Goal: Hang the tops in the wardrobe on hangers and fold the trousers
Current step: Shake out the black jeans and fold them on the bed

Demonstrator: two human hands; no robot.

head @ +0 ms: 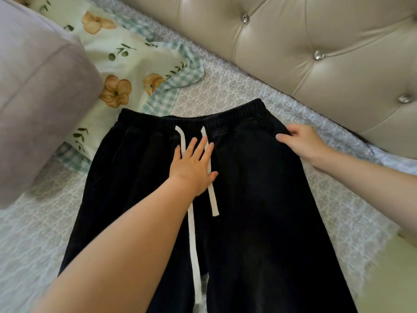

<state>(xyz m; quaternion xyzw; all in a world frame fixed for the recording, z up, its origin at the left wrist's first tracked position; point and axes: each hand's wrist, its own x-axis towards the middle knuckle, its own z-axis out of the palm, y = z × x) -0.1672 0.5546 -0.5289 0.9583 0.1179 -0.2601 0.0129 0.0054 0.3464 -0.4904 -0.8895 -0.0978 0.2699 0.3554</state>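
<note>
One pair of black trousers [259,188] lies flat on the bed [225,86], waistband toward the headboard [316,30]. My left hand [194,163] presses flat, fingers straight, over its two white drawstrings [193,233]. My right hand [302,141] pinches its side edge.

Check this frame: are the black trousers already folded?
No, the black trousers lie spread open on the bed, with the left hand flat on them.

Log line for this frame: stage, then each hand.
stage: black trousers flat on bed, unfolded | left hand: pressing flat over drawstring | right hand: pinching side edge near waistband
</note>
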